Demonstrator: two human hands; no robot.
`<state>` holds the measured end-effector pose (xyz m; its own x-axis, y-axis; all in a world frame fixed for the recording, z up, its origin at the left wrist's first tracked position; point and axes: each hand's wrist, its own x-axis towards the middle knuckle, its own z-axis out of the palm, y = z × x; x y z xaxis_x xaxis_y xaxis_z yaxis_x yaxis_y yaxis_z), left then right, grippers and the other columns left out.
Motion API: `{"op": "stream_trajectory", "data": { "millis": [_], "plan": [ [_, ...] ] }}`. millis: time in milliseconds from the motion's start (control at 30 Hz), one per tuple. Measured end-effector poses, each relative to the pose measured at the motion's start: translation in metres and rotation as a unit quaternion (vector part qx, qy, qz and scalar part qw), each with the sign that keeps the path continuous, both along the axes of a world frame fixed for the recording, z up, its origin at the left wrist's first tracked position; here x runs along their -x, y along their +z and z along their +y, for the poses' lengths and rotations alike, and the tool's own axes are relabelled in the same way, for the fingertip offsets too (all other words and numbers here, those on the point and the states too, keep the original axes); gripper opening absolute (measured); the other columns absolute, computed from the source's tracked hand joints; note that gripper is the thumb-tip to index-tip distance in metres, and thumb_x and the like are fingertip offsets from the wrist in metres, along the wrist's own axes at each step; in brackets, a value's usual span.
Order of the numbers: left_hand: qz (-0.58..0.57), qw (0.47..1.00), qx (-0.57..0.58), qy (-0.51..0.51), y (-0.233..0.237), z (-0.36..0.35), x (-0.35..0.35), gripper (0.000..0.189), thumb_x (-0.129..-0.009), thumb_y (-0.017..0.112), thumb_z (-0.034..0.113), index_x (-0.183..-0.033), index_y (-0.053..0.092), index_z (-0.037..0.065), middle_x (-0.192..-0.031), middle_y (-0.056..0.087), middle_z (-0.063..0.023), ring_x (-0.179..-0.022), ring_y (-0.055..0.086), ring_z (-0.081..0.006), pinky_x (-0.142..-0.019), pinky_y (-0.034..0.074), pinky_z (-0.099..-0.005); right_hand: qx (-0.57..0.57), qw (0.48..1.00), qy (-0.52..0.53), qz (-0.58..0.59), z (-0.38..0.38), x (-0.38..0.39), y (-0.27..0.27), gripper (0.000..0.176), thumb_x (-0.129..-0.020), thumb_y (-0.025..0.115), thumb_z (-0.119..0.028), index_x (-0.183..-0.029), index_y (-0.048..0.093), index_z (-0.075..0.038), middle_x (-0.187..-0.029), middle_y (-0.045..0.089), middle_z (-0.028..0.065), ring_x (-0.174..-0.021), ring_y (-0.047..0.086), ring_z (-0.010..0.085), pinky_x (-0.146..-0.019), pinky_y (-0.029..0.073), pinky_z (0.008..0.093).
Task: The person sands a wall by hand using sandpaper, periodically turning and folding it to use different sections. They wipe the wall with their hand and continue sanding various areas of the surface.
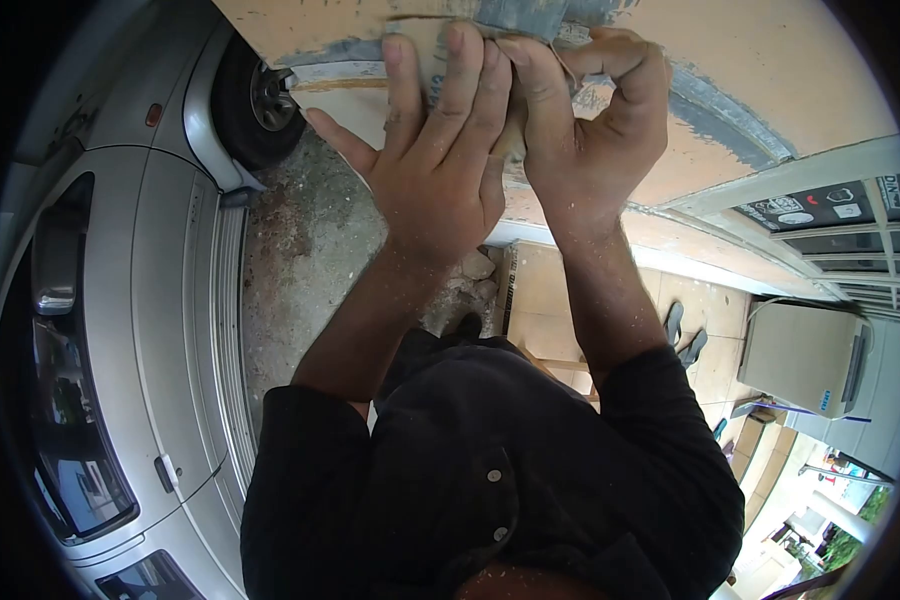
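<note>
A worn sheet of sandpaper [435, 78], with printing on its back, lies against a peach-painted wall [710, 50] with grey patches. My left hand [435, 150] lies across it, fingers stretched and pressed flat, the little finger spread to the side. Close beside it, my right hand [595, 135] has its thumb and a bent finger closed at the sheet's right edge, which curls up there. Its other fingers are hidden. Dust specks dot both forearms. The sheet's abrasive side is out of sight.
On the left stands a silver vehicle [170, 330] with its tire [255, 105] near the wall's corner. A louvered window [830, 215] is at right. Below are a beige box-like appliance [800, 355], flip-flops [690, 345] and a wooden piece [555, 362] beside my body.
</note>
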<state>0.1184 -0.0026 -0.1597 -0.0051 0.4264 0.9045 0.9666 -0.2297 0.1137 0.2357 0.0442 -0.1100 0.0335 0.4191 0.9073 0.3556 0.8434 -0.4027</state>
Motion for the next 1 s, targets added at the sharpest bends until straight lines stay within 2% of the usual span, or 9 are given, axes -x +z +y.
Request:
{"op": "stream_trajectory", "data": {
  "millis": [67,167,267,600,733,800,867,933,1000],
  "plan": [
    [-0.003,1.000,0.019,-0.010,-0.022,-0.002,-0.004,0.055,-0.097,0.047,0.019,-0.149,0.056,0.005,-0.154,0.054,-0.0164,-0.155,0.028,-0.0441,-0.116,-0.019,-0.0695,-0.020,0.999,-0.029,-0.023,0.003,-0.002,-0.006,0.020,-0.086,0.086,-0.008,-0.090,0.066,-0.007,-0.082,0.060,-0.0011,-0.083,0.055,0.0138,-0.098,0.046,0.0392],
    [-0.058,0.998,0.017,-0.027,-0.011,0.000,-0.015,0.055,-0.094,0.048,0.017,-0.147,0.059,0.004,-0.153,0.056,-0.0155,-0.155,0.029,-0.0430,-0.116,-0.019,-0.0698,-0.005,1.000,-0.004,-0.020,0.006,0.000,-0.012,0.021,-0.086,0.086,-0.007,-0.089,0.066,-0.007,-0.084,0.061,-0.0011,-0.088,0.057,0.0134,-0.103,0.045,0.0407],
    [-0.044,0.998,0.026,-0.020,-0.013,-0.006,-0.012,0.052,-0.097,0.050,0.021,-0.144,0.061,0.004,-0.153,0.056,-0.0138,-0.155,0.029,-0.0421,-0.116,-0.019,-0.0704,-0.009,1.000,0.025,0.005,0.005,-0.002,-0.011,0.023,-0.085,0.087,-0.007,-0.089,0.065,-0.007,-0.082,0.060,-0.0019,-0.089,0.059,0.0117,-0.106,0.045,0.0446],
    [-0.026,1.000,0.009,-0.016,-0.014,-0.003,-0.003,0.051,-0.093,0.050,0.019,-0.141,0.066,0.013,-0.153,0.057,-0.0081,-0.155,0.031,-0.0401,-0.116,-0.020,-0.0700,-0.015,1.000,-0.013,-0.008,0.003,-0.001,-0.009,0.025,-0.086,0.086,-0.006,-0.088,0.062,-0.007,-0.078,0.056,-0.0022,-0.076,0.054,0.0085,-0.105,0.045,0.0438],
    [0.016,1.000,0.004,-0.001,-0.009,-0.001,0.011,0.051,-0.094,0.047,0.019,-0.141,0.066,0.014,-0.153,0.057,-0.0070,-0.154,0.034,-0.0395,-0.116,-0.019,-0.0701,-0.040,0.999,0.022,-0.018,0.010,0.001,-0.009,0.025,-0.086,0.087,-0.008,-0.087,0.062,-0.008,-0.078,0.056,-0.0025,-0.075,0.054,0.0080,-0.106,0.044,0.0437],
    [0.011,1.000,0.019,-0.003,-0.002,-0.005,0.010,0.050,-0.094,0.046,0.019,-0.140,0.067,0.015,-0.152,0.059,-0.0075,-0.153,0.036,-0.0393,-0.116,-0.019,-0.0707,-0.046,0.998,0.034,-0.017,0.009,-0.003,-0.007,0.025,-0.086,0.087,-0.009,-0.086,0.062,-0.008,-0.078,0.056,-0.0025,-0.075,0.054,0.0079,-0.106,0.044,0.0433],
    [-0.013,1.000,0.026,-0.006,-0.008,-0.006,0.000,0.049,-0.095,0.046,0.020,-0.140,0.067,0.015,-0.151,0.060,-0.0072,-0.153,0.036,-0.0388,-0.116,-0.018,-0.0704,-0.003,0.998,-0.028,-0.051,0.000,-0.005,-0.003,0.026,-0.087,0.087,-0.009,-0.084,0.061,-0.009,-0.079,0.057,-0.0024,-0.074,0.053,0.0074,-0.106,0.044,0.0420],
    [-0.037,0.999,0.029,-0.010,-0.009,-0.003,-0.004,0.049,-0.096,0.047,0.020,-0.139,0.067,0.015,-0.150,0.060,-0.0070,-0.152,0.037,-0.0383,-0.117,-0.018,-0.0701,0.006,0.999,-0.004,-0.051,0.002,-0.009,-0.005,0.026,-0.087,0.087,-0.009,-0.084,0.061,-0.009,-0.079,0.057,-0.0021,-0.074,0.053,0.0074,-0.106,0.044,0.0406],
    [-0.031,0.999,0.038,0.000,-0.009,-0.003,-0.001,0.038,-0.103,0.051,0.030,-0.136,0.070,0.027,-0.153,0.058,0.0073,-0.154,0.036,-0.0281,-0.117,-0.018,-0.0728,0.029,0.998,0.020,-0.046,0.000,-0.008,-0.004,0.026,-0.087,0.087,-0.009,-0.084,0.061,-0.009,-0.079,0.058,-0.0019,-0.075,0.053,0.0074,-0.105,0.044,0.0391]
  ]
}}
